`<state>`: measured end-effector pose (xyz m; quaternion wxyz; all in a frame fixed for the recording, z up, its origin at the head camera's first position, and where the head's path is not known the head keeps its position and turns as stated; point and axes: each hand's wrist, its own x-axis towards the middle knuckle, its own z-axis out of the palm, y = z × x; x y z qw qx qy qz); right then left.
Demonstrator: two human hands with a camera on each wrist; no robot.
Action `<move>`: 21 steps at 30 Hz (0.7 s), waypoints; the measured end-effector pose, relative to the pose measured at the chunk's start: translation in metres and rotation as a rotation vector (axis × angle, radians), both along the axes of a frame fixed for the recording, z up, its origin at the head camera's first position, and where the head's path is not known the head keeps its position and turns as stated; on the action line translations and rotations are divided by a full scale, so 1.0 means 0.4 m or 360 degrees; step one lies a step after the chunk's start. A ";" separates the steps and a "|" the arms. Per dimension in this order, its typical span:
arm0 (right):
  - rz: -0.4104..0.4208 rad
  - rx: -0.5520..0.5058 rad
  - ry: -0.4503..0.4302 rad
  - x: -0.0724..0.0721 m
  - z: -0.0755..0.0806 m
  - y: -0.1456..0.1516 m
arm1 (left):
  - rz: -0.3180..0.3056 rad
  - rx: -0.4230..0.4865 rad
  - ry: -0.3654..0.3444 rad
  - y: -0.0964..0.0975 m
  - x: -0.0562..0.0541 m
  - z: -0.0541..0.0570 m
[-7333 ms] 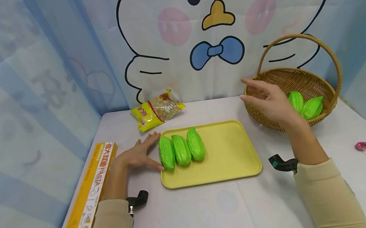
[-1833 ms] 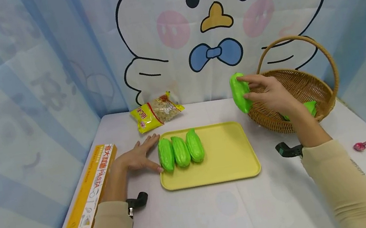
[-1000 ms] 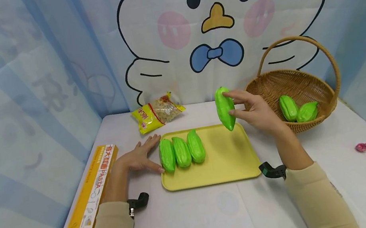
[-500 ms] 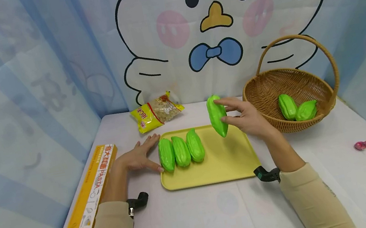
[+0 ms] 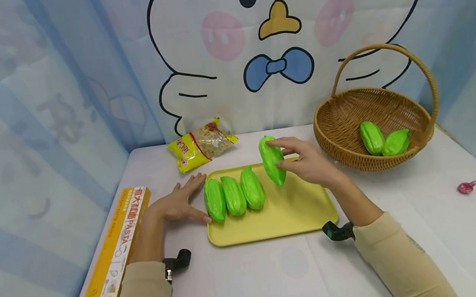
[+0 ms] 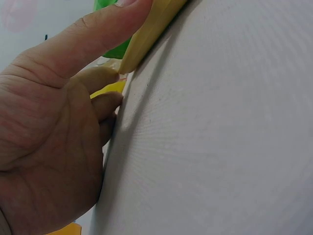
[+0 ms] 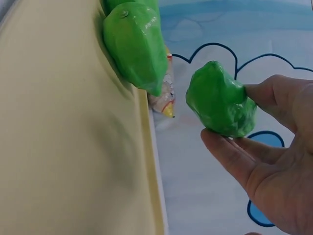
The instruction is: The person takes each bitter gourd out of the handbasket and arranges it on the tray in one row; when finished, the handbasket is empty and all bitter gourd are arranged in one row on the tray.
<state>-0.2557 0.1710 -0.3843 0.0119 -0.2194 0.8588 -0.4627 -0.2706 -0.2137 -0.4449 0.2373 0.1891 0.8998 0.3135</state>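
To the right of the right hand [image 5: 308,162] stands the wicker basket [image 5: 340,127], and a swinging forearm could bump it! Between the hands, the tray [image 5: 296,212]: a shove from the left hand [image 5: 177,204], fingers spread at its edge, might skew it. The right hand pinches a green toy gourd [image 5: 271,161], raised clear of the tray; a loose fingertip hold could drop it. Textures: coarse weave, smooth round-cornered yellow tray, glossy ribbed gourd tapering to a point.

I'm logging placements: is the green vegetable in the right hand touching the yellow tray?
Apart. The right wrist view shows a clear gap between the held green vegetable and the yellow tray.
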 end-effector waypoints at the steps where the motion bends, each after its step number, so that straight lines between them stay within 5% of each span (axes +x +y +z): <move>1: -0.0007 0.0016 -0.0007 0.000 -0.002 -0.003 | 0.0002 0.0001 -0.0002 0.000 0.001 0.001; 21: 0.0056 0.0126 -0.0203 0.003 -0.048 -0.024 | 0.0014 0.0011 -0.0014 0.000 -0.001 -0.003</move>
